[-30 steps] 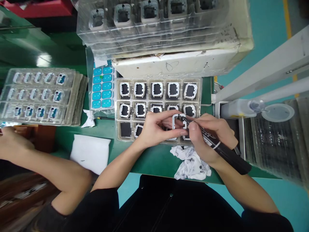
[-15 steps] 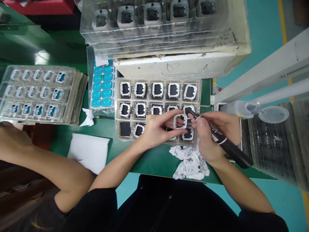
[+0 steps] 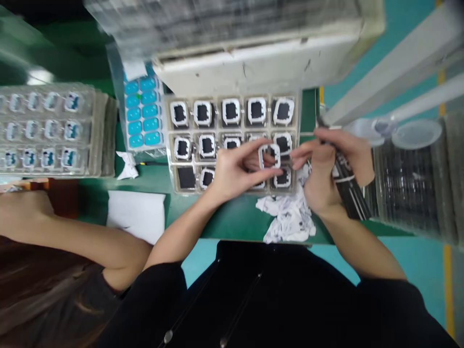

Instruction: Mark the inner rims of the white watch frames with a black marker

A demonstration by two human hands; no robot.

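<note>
Between thumb and fingers, my left hand (image 3: 235, 169) holds a small white square frame (image 3: 270, 156) with rounded corners, above the tray. My right hand (image 3: 329, 169) grips a black marker pen (image 3: 350, 186); its tip points up and left, apart from the frame. Under my left hand lies a clear plastic tray (image 3: 197, 157) with similar white frames, such as the frame (image 3: 202, 113) in its top row, over dark pads. One pocket at the tray's lower left shows only a dark pad (image 3: 186, 177). My left hand hides part of the lower rows.
Crumpled white paper (image 3: 288, 220) lies near the table edge. A blue-tabbed sheet (image 3: 142, 112) and a folded white cloth (image 3: 136, 212) are to the left. Stacked trays stand left (image 3: 103, 135) and right (image 3: 409, 179). A white box (image 3: 253, 70) is behind. A co-worker's arm (image 3: 90, 239) reaches in.
The marker has moved away from the white frame, up and to the right, and its tip now points more upward. My left hand still holds the frame. The whole view has shifted.
</note>
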